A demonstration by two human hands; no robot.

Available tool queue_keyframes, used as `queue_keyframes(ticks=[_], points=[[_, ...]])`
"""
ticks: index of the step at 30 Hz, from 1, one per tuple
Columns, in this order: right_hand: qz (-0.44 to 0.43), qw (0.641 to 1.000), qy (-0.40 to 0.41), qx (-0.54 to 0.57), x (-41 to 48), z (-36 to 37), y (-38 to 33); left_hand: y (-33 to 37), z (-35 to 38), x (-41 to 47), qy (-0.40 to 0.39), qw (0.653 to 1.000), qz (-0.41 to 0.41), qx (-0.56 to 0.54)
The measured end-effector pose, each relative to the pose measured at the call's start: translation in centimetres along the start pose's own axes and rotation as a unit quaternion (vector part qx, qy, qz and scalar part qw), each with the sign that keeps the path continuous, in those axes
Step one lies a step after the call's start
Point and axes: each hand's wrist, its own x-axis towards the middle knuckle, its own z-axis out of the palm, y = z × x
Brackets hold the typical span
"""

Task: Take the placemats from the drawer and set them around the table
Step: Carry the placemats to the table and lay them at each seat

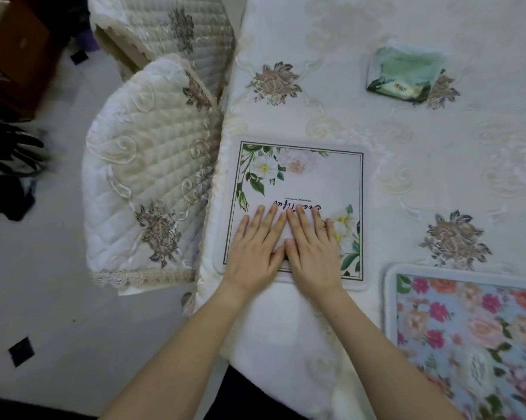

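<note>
A white placemat [310, 177] with green leaves, pale flowers and dark script lies flat near the table's left edge. My left hand [255, 247] and my right hand [311, 247] rest side by side on its near half, palms down, fingers spread and touching each other. A second placemat [468, 334], light blue with pink and orange flowers and a white border, lies at the lower right, partly cut off by the frame. The drawer is not in view.
The table wears a cream embroidered cloth [407, 131]. A green pack of tissues [404, 74] lies at the far right. Two chairs with quilted cream covers [146, 177] stand against the table's left edge. Dark furniture [16, 50] is at the far left.
</note>
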Motion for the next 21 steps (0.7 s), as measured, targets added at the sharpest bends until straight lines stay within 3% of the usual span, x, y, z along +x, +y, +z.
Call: queue_keyframes(ticks=[4,11,21], points=[[0.001,1.000,-0.008,-0.008,-1.0,-0.7,2.0,-2.6,-0.5,-0.8,-0.016,1.000,0.010,0.006],[0.016,1.000,0.013,0.004,-3.6,-1.8,6.4,-4.5,-1.3,-2.5,-0.014,0.999,-0.042,-0.007],[0.025,0.999,0.021,0.011,-4.3,-1.9,6.7,-5.1,-1.3,-3.2,-0.016,0.999,-0.046,-0.013]])
